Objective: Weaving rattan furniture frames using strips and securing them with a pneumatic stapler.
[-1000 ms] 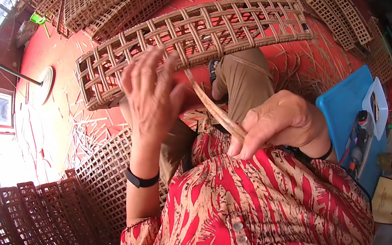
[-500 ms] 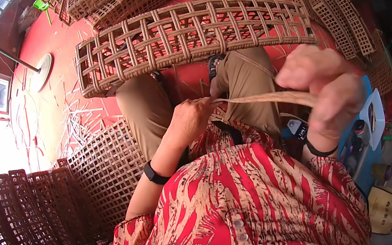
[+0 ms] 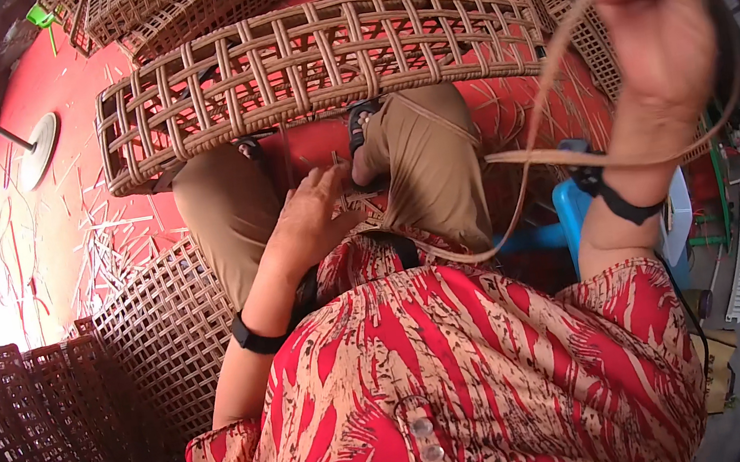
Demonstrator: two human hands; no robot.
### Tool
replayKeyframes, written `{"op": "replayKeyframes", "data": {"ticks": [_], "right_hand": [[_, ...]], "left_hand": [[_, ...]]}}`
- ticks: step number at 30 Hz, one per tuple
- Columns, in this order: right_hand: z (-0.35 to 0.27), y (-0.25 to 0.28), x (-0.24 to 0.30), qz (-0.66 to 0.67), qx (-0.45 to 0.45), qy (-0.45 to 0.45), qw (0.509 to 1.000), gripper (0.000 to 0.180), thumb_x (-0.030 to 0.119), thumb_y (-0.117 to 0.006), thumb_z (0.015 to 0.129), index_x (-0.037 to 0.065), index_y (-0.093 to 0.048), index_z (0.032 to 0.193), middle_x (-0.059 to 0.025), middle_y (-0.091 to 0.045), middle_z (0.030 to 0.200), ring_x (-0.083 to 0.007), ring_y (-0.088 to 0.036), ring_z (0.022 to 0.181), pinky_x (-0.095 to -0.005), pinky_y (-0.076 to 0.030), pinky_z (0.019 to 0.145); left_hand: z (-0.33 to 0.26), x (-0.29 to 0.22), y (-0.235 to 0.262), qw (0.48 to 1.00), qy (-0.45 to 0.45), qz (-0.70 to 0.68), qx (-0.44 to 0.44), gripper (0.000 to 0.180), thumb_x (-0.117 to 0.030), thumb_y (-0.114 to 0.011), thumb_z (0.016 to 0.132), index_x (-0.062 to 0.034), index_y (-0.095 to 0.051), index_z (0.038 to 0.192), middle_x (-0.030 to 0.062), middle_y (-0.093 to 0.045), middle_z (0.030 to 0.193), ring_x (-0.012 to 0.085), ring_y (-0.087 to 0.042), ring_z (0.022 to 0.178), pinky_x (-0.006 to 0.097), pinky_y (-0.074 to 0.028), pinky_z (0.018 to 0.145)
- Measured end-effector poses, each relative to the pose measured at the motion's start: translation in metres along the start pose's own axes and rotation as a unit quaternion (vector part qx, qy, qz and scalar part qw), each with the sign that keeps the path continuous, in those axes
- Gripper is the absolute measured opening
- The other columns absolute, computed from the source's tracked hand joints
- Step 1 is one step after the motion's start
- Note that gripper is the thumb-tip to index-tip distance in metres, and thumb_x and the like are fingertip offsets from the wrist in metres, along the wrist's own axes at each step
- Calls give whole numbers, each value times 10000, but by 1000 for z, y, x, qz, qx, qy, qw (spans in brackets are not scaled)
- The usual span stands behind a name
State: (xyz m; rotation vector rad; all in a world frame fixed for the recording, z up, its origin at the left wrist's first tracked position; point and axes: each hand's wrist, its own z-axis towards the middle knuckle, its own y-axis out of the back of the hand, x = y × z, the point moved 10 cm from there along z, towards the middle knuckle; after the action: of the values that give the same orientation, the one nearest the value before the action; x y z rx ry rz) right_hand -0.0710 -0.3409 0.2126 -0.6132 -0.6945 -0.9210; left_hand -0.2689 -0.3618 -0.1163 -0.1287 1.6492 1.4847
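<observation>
At the upper right of the frame the right hand (image 3: 651, 12) is raised, its fingers clenched on a long tan rattan strip (image 3: 530, 156) that loops down across the middle right toward the lap. The left hand (image 3: 312, 220), at the centre, rests between the knees with fingers loosely spread on a small woven piece (image 3: 367, 208), grasping nothing that I can make out. A woven rattan basket frame (image 3: 308, 60) lies across the top, on the red floor (image 3: 83, 139).

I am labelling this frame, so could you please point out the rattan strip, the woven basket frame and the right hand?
rattan strip (image 3: 530, 155), head view, on the flat stretch beside the right knee.
woven basket frame (image 3: 317, 59), head view, on its middle lattice.
right hand (image 3: 656, 11), head view, on its back.
</observation>
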Motion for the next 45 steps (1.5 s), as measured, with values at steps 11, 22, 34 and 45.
{"op": "replayKeyframes", "data": {"ticks": [11, 22, 34, 45], "right_hand": [[-70, -52, -181, -160, 16, -205, 965, 257, 148, -629, 972, -35, -679, 1146, -101, -710, 1033, -164, -688, 988, -261, -559, 862], [-66, -87, -166, -310, 100, -131, 936, 184, 85, -632, 952, -7, -709, 1091, -106, -726, 953, -174, -712, 901, -294, -581, 810], [-38, -60, 33, -151, 254, 151, 943, 166, 285, -685, 890, 234, -600, 1023, 45, -632, 1009, -159, -602, 952, -341, -446, 832], [-19, -71, -21, -258, 198, 46, 944, 226, 151, -663, 931, 149, -717, 1150, -58, -716, 1028, -250, -625, 957, -402, -430, 852]], "left_hand": [[17, -25, 27, 847, 65, -527, -36, 291, -148, -595, 1001, 22, -581, 1237, 56, -654, 1021, 75, -624, 884, 255, -540, 766], [12, -47, 73, 887, -46, -414, -197, 166, -111, -640, 954, 15, -657, 1061, 53, -609, 755, 101, -587, 677, 273, -480, 591], [-2, 65, -14, 974, 130, 184, 26, 204, -241, -628, 878, -57, -700, 829, 174, -696, 778, 359, -699, 766, 460, -558, 699], [-16, -5, 60, 967, -16, 172, -188, 230, -241, -728, 813, -70, -692, 962, 125, -667, 915, 330, -674, 864, 427, -534, 771]]}}
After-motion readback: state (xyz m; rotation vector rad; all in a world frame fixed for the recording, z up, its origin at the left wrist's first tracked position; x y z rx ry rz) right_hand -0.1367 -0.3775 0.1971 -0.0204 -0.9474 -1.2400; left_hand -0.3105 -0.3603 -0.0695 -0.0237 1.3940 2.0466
